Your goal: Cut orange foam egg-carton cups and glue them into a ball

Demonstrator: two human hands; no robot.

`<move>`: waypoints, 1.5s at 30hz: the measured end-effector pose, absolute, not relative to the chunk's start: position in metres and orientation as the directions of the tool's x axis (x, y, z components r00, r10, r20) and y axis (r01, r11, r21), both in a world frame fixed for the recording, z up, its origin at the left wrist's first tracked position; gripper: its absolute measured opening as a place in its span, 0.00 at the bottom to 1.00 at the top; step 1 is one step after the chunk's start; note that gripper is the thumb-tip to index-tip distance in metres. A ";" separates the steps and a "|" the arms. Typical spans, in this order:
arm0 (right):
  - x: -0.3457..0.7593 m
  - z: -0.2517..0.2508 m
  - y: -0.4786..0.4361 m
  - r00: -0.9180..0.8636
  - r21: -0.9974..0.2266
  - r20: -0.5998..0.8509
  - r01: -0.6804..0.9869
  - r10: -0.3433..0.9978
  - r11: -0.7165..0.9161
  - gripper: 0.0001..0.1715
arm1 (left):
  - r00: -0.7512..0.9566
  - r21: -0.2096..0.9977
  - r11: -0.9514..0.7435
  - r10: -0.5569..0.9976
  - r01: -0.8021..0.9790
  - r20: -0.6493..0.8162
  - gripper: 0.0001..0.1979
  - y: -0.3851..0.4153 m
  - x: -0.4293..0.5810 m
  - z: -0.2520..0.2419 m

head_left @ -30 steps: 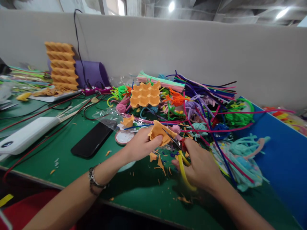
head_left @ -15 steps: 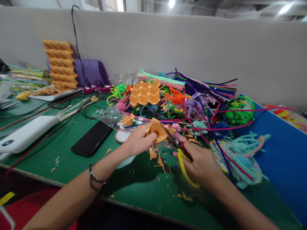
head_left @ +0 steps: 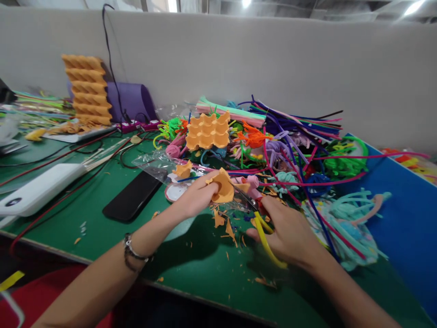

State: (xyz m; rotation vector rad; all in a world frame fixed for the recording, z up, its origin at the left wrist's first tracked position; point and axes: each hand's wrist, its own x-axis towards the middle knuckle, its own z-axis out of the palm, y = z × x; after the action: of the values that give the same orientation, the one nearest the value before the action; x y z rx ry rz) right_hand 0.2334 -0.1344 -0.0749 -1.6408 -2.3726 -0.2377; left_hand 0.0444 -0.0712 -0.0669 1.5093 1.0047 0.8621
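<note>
My left hand [head_left: 201, 195] pinches an orange egg-carton cup [head_left: 224, 189] with a ragged edge, thumb in front of it. In my right hand [head_left: 287, 230] is a pair of scissors [head_left: 262, 232] with yellow-and-red handles, its dark blades at the right edge of the cup, where a strip of carton sticks out. Trimmed orange scraps [head_left: 219, 219] lie on the green table just below. Behind my left hand rests another cut cup [head_left: 183, 169]. Farther back, a larger orange egg-carton piece [head_left: 208, 131] sits on the pipe cleaners.
Heaped pipe cleaners [head_left: 254, 136] in many colours fill the back of the green table [head_left: 191, 273]. To the left lie a black phone [head_left: 134, 196] and a white handheld device [head_left: 44, 187] with cables around. A tall egg-carton sheet [head_left: 88, 89] leans at the back; a blue board [head_left: 403, 214] stands right.
The view has shifted slightly. My right hand's thumb and fingers have spread a little on the scissor handles, while my left hand keeps its hold on the cup.
</note>
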 end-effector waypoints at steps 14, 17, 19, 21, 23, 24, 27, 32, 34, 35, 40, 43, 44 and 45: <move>0.232 -0.082 -0.136 -0.381 -0.034 0.389 0.904 0.839 0.427 0.26 | 0.517 0.958 -0.228 0.849 0.172 0.109 0.13 -0.079 0.048 -0.066; 0.232 -0.080 -0.135 -0.370 -0.060 0.422 0.900 0.828 0.432 0.27 | 0.483 0.974 -0.169 0.872 0.151 0.077 0.10 -0.079 0.047 -0.067; 0.232 -0.079 -0.135 -0.346 -0.110 0.422 0.898 0.838 0.426 0.26 | 0.481 0.987 -0.141 0.873 0.075 0.088 0.09 -0.080 0.048 -0.069; 0.232 -0.078 -0.134 -0.310 -0.182 0.421 0.892 0.853 0.414 0.25 | 0.495 0.988 -0.157 0.857 -0.010 0.141 0.10 -0.081 0.049 -0.071; 0.232 -0.079 -0.133 -0.283 -0.241 0.427 0.880 0.859 0.409 0.24 | 0.499 0.975 -0.216 0.840 -0.054 0.214 0.10 -0.082 0.050 -0.073; 0.231 -0.079 -0.134 -0.279 -0.252 0.431 0.876 0.858 0.411 0.24 | 0.497 0.965 -0.256 0.831 -0.054 0.249 0.09 -0.082 0.050 -0.074; 0.230 -0.078 -0.135 -0.283 -0.187 0.421 0.903 0.862 0.388 0.23 | 0.505 0.923 -0.383 0.805 0.043 0.311 0.08 -0.082 0.049 -0.075; 0.230 -0.077 -0.135 -0.295 -0.042 0.403 0.940 0.867 0.339 0.23 | 0.557 0.857 -0.486 0.766 0.172 0.322 0.06 -0.081 0.047 -0.073; 0.231 -0.078 -0.135 -0.312 -0.032 0.407 0.935 0.859 0.354 0.24 | 0.564 0.847 -0.497 0.760 0.186 0.322 0.05 -0.081 0.046 -0.071; 0.231 -0.078 -0.135 -0.320 -0.036 0.407 0.931 0.856 0.364 0.24 | 0.563 0.846 -0.497 0.763 0.195 0.319 0.04 -0.080 0.045 -0.070; 0.231 -0.077 -0.136 -0.334 -0.109 0.432 0.903 0.838 0.416 0.25 | 0.546 0.878 -0.453 0.779 0.152 0.308 0.04 -0.080 0.044 -0.068; 0.228 -0.077 -0.137 -0.295 -0.210 0.446 0.883 0.845 0.419 0.24 | 0.471 0.923 -0.379 0.828 0.069 0.305 0.05 -0.084 0.048 -0.071; 0.227 -0.078 -0.137 -0.280 -0.239 0.449 0.877 0.848 0.416 0.23 | 0.431 0.921 -0.387 0.840 0.051 0.329 0.06 -0.085 0.049 -0.073; 0.227 -0.079 -0.137 -0.272 -0.259 0.448 0.872 0.852 0.415 0.23 | 0.397 0.909 -0.415 0.843 0.048 0.364 0.07 -0.087 0.050 -0.074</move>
State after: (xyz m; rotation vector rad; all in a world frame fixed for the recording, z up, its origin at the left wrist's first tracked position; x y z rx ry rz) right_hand 0.2266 -0.1367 -0.0787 -1.4580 -2.1504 -0.0518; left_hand 0.0498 -0.0868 -0.0743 1.7633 0.7786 1.1189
